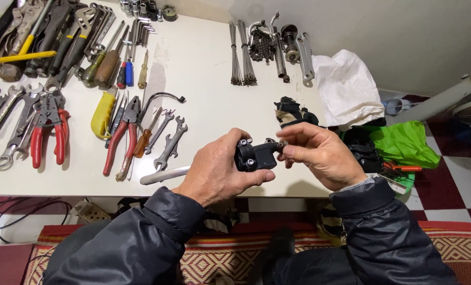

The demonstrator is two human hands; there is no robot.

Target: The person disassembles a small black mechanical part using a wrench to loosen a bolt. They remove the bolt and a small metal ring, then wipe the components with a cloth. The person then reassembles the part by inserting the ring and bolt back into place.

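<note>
My left hand (217,171) grips a small black metal block (255,156) with round bolt heads on its face, held above the near edge of the white table (204,68). The fingertips of my right hand (320,153) pinch a small fitting (281,143) at the block's upper right corner. Both sleeves are dark padded jacket sleeves.
Red-handled pliers (48,132), several wrenches (169,142), screwdrivers (109,66) and a yellow-handled tool (102,113) lie on the table's left half. Spokes (242,53), a chain (261,45) and a black part (293,112) lie further back. White bag (346,87) and green bag (404,142) sit right.
</note>
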